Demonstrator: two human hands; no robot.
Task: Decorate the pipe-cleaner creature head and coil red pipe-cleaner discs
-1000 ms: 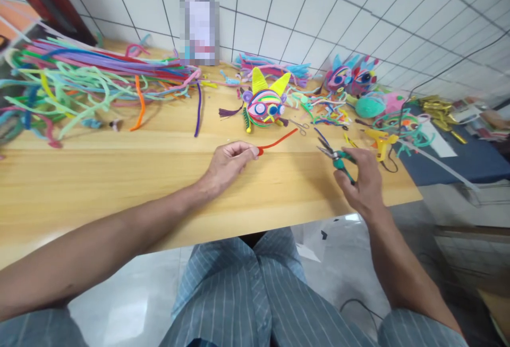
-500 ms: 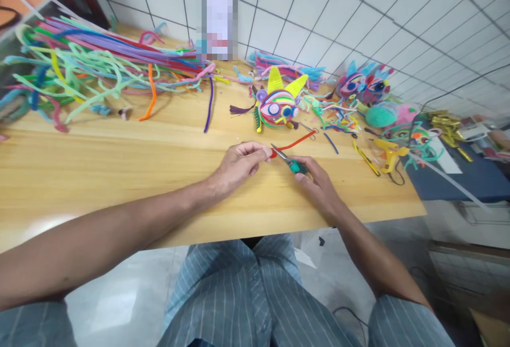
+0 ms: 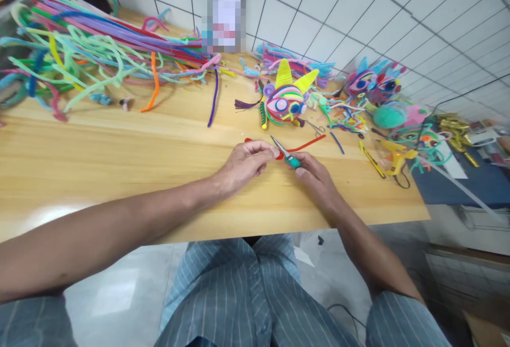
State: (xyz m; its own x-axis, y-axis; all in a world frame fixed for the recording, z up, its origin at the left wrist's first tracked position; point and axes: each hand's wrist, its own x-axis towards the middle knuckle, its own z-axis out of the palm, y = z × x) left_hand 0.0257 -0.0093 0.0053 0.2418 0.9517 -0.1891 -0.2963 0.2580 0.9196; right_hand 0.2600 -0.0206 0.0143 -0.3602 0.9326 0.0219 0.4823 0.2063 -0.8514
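Pinched in the fingertips of my left hand [image 3: 249, 165] is a red pipe cleaner [image 3: 308, 143], with its long end stretching to the right and a short red end showing behind my fingers. My right hand [image 3: 316, 177] is closed on green-handled pliers [image 3: 292, 161]. Their metal tip points up and left, just beside my left fingertips and across the red pipe cleaner. Behind my hands stands a colourful mask-like figure [image 3: 285, 103] with yellow horns and round eyes.
A big heap of pipe cleaners [image 3: 99, 54] covers the wooden table's [image 3: 119, 150] back left. Scissors [image 3: 317, 128] lie behind the red strip. To the right are a yellow cutter [image 3: 372, 160], a yellow glue gun [image 3: 394, 155] and more figures [image 3: 360, 82].
The view has shifted slightly. The pliers have turned more upright against my left fingertips, and a short red end now shows behind my left fingers.
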